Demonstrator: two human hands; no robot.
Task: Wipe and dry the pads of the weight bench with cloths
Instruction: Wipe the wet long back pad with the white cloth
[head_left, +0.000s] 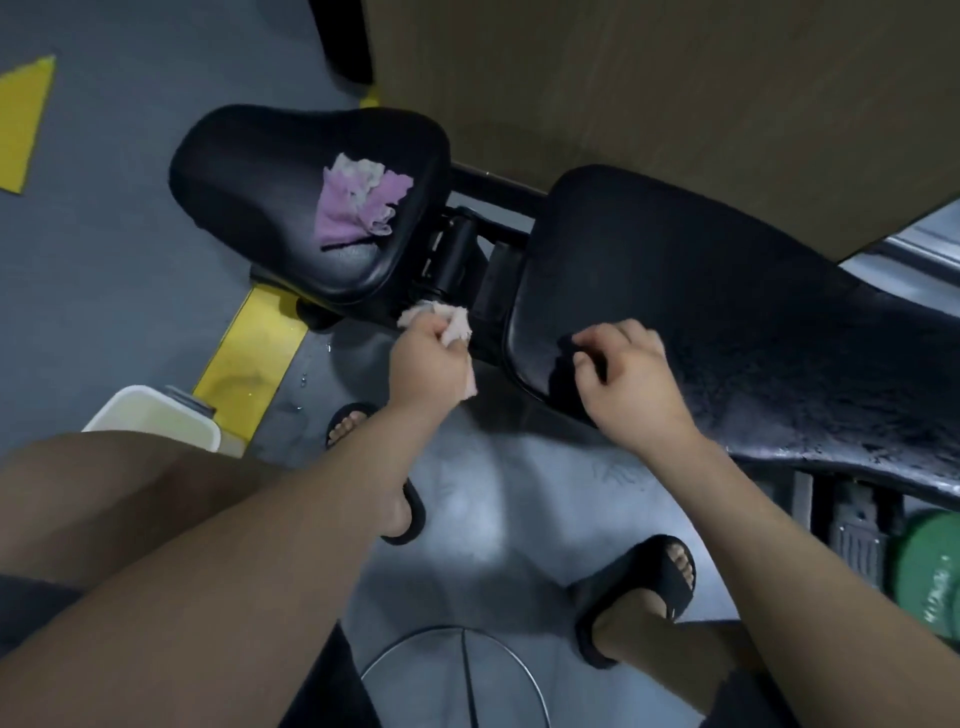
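Observation:
The weight bench has two black pads. The seat pad (249, 208) lies at the left, and the long back pad (701, 291) runs to the right with a wet sheen. A purple and white cloth (358, 205) lies crumpled on the seat pad. My left hand (426, 358) grips a pale pink cloth (457, 322) at the gap between the two pads, near the black hinge (457, 254). My right hand (634, 379) rests on the near end of the back pad with its fingers curled, holding nothing that I can see.
A white tub (156, 415) stands on the grey floor at the left beside yellow floor markings (249, 358). Water drops lie on the floor near it. A round metal stool base (457, 675) is below me, between my sandalled feet. Green weights (930, 566) sit at the right.

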